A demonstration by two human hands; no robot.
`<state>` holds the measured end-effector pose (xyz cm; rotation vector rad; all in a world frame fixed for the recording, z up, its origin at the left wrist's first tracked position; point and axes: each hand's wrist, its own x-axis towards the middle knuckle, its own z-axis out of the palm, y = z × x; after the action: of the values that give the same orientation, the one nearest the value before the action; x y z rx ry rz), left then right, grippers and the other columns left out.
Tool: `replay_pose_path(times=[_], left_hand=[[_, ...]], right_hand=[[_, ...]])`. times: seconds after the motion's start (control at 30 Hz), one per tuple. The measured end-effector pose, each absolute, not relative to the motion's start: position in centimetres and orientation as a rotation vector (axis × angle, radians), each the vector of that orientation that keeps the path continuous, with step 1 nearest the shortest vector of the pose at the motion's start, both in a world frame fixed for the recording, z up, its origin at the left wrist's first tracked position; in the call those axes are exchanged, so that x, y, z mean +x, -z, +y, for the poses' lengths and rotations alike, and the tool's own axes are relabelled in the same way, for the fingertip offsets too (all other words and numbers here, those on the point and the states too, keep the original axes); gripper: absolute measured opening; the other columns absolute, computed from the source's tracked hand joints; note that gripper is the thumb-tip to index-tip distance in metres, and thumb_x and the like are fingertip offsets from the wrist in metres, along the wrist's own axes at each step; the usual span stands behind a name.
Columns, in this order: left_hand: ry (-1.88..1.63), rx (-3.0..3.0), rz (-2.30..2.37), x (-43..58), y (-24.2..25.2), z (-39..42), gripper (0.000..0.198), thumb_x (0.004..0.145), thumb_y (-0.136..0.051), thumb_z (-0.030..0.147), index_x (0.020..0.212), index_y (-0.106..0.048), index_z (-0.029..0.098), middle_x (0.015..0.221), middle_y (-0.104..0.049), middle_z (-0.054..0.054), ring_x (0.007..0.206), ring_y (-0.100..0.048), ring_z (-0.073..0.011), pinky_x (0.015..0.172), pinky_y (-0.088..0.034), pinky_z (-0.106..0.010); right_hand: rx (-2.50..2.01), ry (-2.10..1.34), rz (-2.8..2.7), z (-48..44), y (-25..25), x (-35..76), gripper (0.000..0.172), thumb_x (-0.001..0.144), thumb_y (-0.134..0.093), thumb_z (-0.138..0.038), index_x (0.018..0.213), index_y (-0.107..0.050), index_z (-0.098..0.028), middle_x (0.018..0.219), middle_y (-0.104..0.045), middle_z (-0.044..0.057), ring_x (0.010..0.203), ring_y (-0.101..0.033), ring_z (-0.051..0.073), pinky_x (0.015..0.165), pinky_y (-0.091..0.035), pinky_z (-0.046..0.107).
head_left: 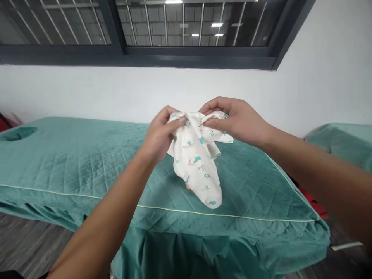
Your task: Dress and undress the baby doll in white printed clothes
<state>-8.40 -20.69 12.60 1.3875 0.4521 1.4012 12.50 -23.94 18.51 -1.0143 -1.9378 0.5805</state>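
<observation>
A small white baby garment [199,166] with green and pink animal prints hangs between my hands, above the green bed. My left hand [162,133] pinches its upper left edge, thumb in front and fingers behind. At the upper right, my right hand [232,116] grips a bunched fold of the same cloth between thumb and fingers. One rounded part of the garment dangles down toward the bed's front edge. Behind it, more white cloth [226,138] shows near my right hand. A tiny skin-coloured bit [187,186] peeks out at the garment's lower left; what it is I cannot tell.
Under my hands stretches a bed with a quilted green cover [87,155], which has an oval hole [19,133] at its far left. Another green-covered surface [343,139] stands at right. Behind are a white wall [116,91] and a dark-framed window [192,58]. Grey flooring [26,236] shows below.
</observation>
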Motion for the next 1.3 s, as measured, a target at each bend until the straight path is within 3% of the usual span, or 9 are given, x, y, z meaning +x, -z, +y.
replay_pose_path(times=[0.17, 0.33, 0.47, 0.63, 0.73, 0.83, 1.0, 1.13, 1.3], left_hand=[[-1.568, 1.284, 0.375, -10.2, -14.0, -20.6, 0.024, 0.083, -0.072, 0.027, 0.078, -0.049, 0.022, 0.070, -0.057, 0.004, 0.062, -0.059, -0.0103, 0.058, -0.045, -0.022], [-1.508, 1.327, 0.364, -10.1, -14.9, -21.0, 0.017, 0.080, -0.072, 0.023, 0.089, -0.057, 0.023, 0.076, -0.060, 0.002, 0.065, -0.061, -0.0123, 0.057, -0.044, -0.023], [-1.491, 1.348, 0.348, -10.0, -15.3, -21.0, 0.017, 0.078, -0.066, 0.018, 0.093, -0.059, 0.024, 0.078, -0.062, 0.001, 0.065, -0.059, -0.0139, 0.057, -0.043, -0.025], [-1.460, 1.373, 0.271, -11.5, -16.1, -20.7, 0.026, 0.075, -0.056, 0.013, 0.099, -0.063, 0.019, 0.077, -0.062, -0.001, 0.065, -0.055, -0.0140, 0.059, -0.041, -0.026], [-1.384, 1.584, 0.367, -12.0, -16.9, -21.2, 0.023, 0.083, -0.060, 0.027, 0.103, -0.067, 0.017, 0.074, -0.061, -0.002, 0.061, -0.052, -0.0126, 0.054, -0.036, -0.025], [-1.255, 1.927, 0.572, -11.3, -17.8, -22.4, 0.028, 0.082, -0.070, 0.042, 0.096, -0.072, 0.018, 0.088, -0.066, -0.004, 0.070, -0.056, -0.0133, 0.057, -0.038, -0.024], [-1.094, 2.097, 0.726, -9.1, -18.2, -24.0, 0.022, 0.074, -0.077, 0.030, 0.089, -0.069, 0.017, 0.089, -0.067, -0.003, 0.083, -0.061, -0.0180, 0.069, -0.045, -0.027], [-1.205, 1.896, 0.712, -8.5, -17.4, -23.6, 0.011, 0.079, -0.069, 0.023, 0.079, -0.060, 0.017, 0.071, -0.056, 0.001, 0.069, -0.058, -0.0138, 0.059, -0.044, -0.023], [-1.410, 1.505, 0.572, -8.1, -16.5, -22.3, 0.022, 0.083, -0.067, 0.023, 0.075, -0.047, 0.020, 0.065, -0.048, 0.004, 0.058, -0.053, -0.0081, 0.053, -0.042, -0.019]], right_hand=[[-1.049, -0.691, -2.008, -23.8, -18.7, 13.5, 0.019, 0.074, -0.077, -0.025, 0.092, -0.073, -0.022, 0.094, -0.072, 0.004, 0.084, -0.063, 0.020, 0.078, -0.051, 0.035], [-1.062, -0.798, -2.117, -23.8, -18.1, 12.9, 0.034, 0.069, -0.083, -0.028, 0.101, -0.073, -0.024, 0.102, -0.071, 0.005, 0.090, -0.064, 0.022, 0.078, -0.052, 0.034], [-1.086, -0.871, -2.148, -24.6, -18.4, 11.9, 0.025, 0.071, -0.082, -0.033, 0.090, -0.071, -0.021, 0.090, -0.070, 0.003, 0.079, -0.064, 0.020, 0.066, -0.049, 0.031], [-1.018, -0.650, -1.954, -24.8, -20.2, 12.5, 0.019, 0.069, -0.079, -0.016, 0.075, -0.062, -0.020, 0.070, -0.059, -0.003, 0.066, -0.056, 0.014, 0.059, -0.043, 0.026], [-0.898, -0.681, -1.875, -24.8, -21.1, 12.7, 0.023, 0.070, -0.077, -0.012, 0.073, -0.056, -0.020, 0.069, -0.056, -0.005, 0.066, -0.054, 0.013, 0.061, -0.044, 0.027], [-0.811, -0.700, -1.831, -24.8, -21.3, 12.2, 0.026, 0.069, -0.076, -0.009, 0.073, -0.054, -0.021, 0.069, -0.055, -0.005, 0.067, -0.052, 0.012, 0.062, -0.044, 0.026], [-0.818, -0.638, -1.838, -25.3, -20.6, 10.7, 0.019, 0.070, -0.068, -0.007, 0.074, -0.055, -0.020, 0.072, -0.053, -0.005, 0.063, -0.047, 0.009, 0.056, -0.038, 0.024], [-0.911, -0.646, -1.883, -25.6, -20.4, 10.9, 0.015, 0.075, -0.072, -0.016, 0.078, -0.058, -0.020, 0.072, -0.055, -0.004, 0.063, -0.050, 0.010, 0.055, -0.038, 0.023], [-1.054, -1.053, -2.135, -25.2, -19.8, 12.7, 0.028, 0.074, -0.081, -0.043, 0.083, -0.068, -0.020, 0.074, -0.065, 0.000, 0.066, -0.059, 0.014, 0.056, -0.044, 0.026]])
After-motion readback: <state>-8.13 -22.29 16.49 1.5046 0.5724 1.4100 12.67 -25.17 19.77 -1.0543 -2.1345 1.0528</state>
